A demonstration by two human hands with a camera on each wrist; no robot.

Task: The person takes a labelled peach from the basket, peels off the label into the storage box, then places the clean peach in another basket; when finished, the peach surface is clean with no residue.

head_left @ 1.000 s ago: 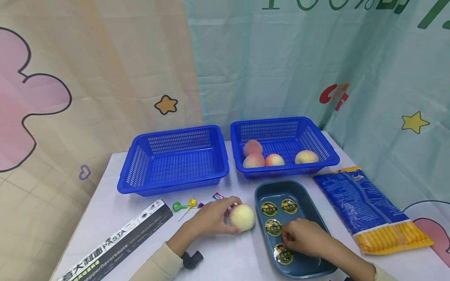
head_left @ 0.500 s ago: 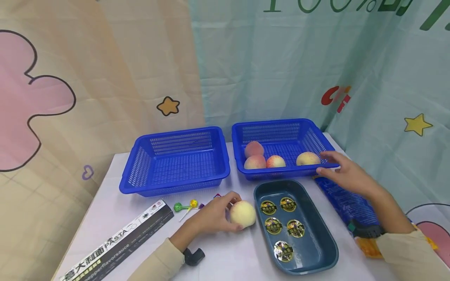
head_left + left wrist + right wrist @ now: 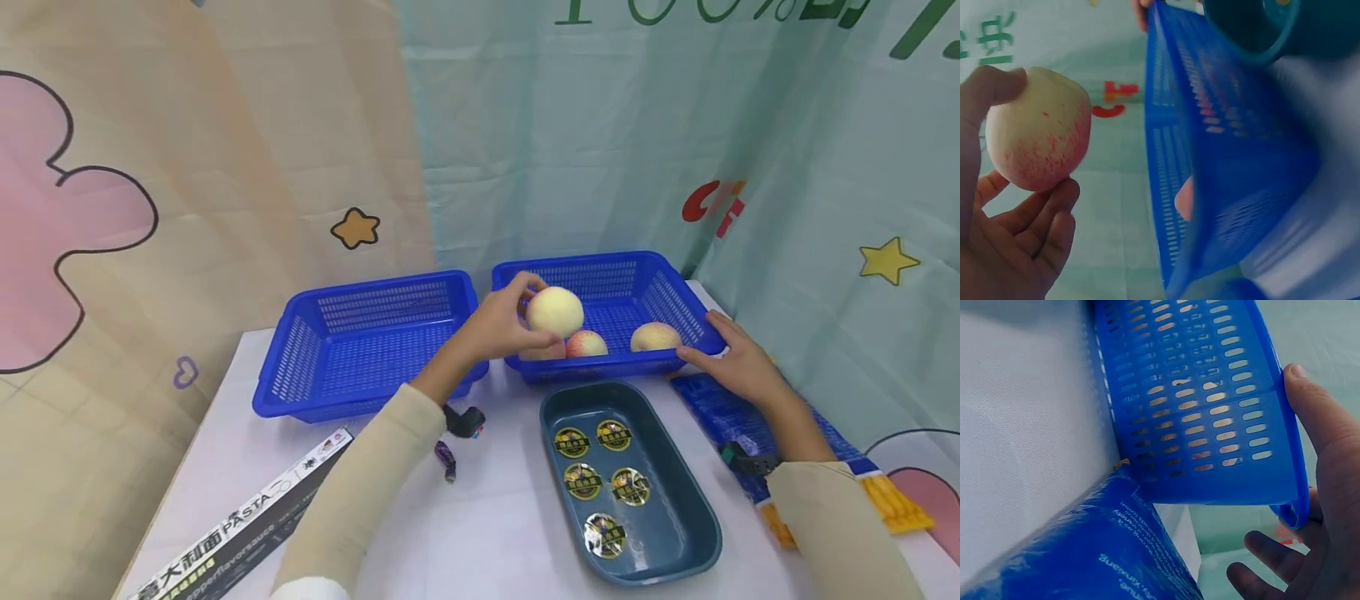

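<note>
My left hand [image 3: 501, 323] grips a pale yellow peach [image 3: 557, 313] over the left part of the right-hand blue basket [image 3: 600, 367]. Red speckles cover one side of this peach [image 3: 1041, 134] in the left wrist view, with the thumb above it and the fingers below. Inside the basket lie a speckled peach [image 3: 587, 343], a yellowish peach [image 3: 655, 337] and a pink one [image 3: 546, 352] partly hidden by the hand. At the basket's front right corner, my right hand [image 3: 738, 363] holds the rim, its thumb [image 3: 1300, 381] on the edge and a finger behind the corner.
Another blue basket [image 3: 367, 403] stands to the left. A dark blue-grey tray [image 3: 678, 508] with several gold-and-black stickers sits in front. A pasta box [image 3: 247, 527] lies at left, a purple-wrapped candy [image 3: 446, 461] near the middle, and a blue-and-yellow bag [image 3: 892, 504] at right.
My right hand has left the tray and its stickers for the basket's right corner. The left hand has lifted the peach from the table and carried it up over that basket.
</note>
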